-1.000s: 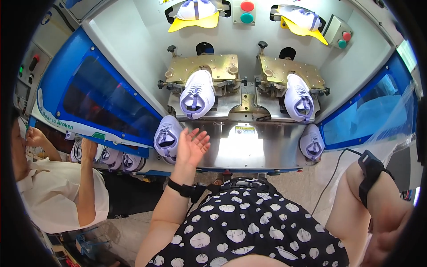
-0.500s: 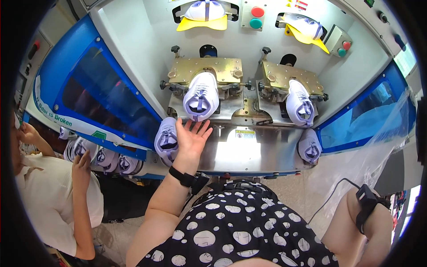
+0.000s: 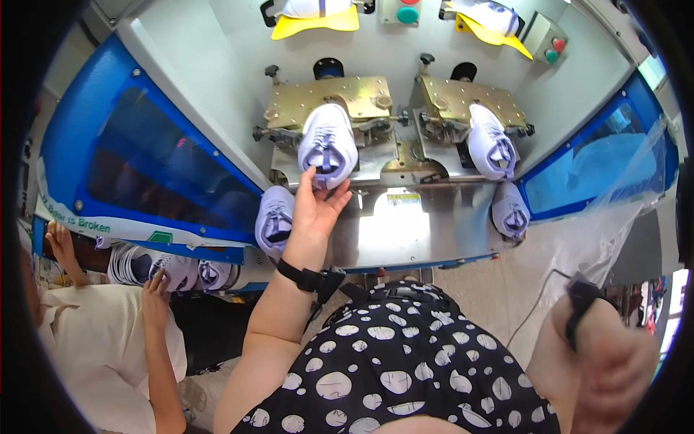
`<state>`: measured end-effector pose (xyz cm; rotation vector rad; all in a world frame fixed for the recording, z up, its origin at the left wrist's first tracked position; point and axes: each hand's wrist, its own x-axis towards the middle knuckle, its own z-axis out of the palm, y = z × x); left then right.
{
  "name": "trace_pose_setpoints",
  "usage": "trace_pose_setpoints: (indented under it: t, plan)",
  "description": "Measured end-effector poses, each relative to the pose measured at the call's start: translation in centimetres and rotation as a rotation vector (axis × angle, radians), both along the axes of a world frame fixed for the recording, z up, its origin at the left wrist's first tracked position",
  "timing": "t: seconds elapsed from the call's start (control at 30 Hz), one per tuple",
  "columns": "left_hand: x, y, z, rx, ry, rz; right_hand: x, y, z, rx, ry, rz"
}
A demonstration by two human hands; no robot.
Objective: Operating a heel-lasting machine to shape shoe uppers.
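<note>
A pale lilac sneaker (image 3: 329, 145) sits heel toward me at the left brass-coloured clamp plate (image 3: 325, 98) of the machine. My left hand (image 3: 318, 206) is at its heel, thumb over the collar and the fingers around the back. Just left of that wrist, a second sneaker (image 3: 275, 220) stands at the machine's front edge. At the lower right, my right hand (image 3: 614, 369) is raised beside my body, smeared by motion, and its fingers cannot be made out. A third sneaker (image 3: 493, 145) sits at the right clamp plate (image 3: 473, 101).
Another sneaker (image 3: 510, 213) stands at the right front corner. Yellow-brimmed forms (image 3: 316, 22) hang at the back near a button box (image 3: 546, 37). Blue window panels (image 3: 65, 145) flank the opening. Clear plastic sheeting (image 3: 600, 210) hangs at right. A co-worker's hand (image 3: 155, 286) touches shoes at left.
My left hand has moved from below the left clamp's sneaker onto its heel. My right hand has swung up into view. The co-worker's hands have shifted.
</note>
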<state>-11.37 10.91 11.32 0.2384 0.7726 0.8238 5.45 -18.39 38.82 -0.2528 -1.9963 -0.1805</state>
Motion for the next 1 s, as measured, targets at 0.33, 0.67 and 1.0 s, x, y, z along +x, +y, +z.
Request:
trace_pose_setpoints:
  t: [0.33, 0.67, 1.0]
  plan:
    - [0.1, -0.7, -0.2, 0.068, 0.134, -0.083, 2.0, 8.3, -38.7, -2.084, -0.289, -0.249]
    - [0.1, 0.8, 0.4, -0.010, -0.014, -0.038, -0.9, 9.2, -45.4, -1.974, -0.495, -0.101]
    - [2.5, -9.0, -1.5, 0.334, -0.148, -0.469, 1.3, 8.7, -28.8, -1.307, 0.636, -0.280]
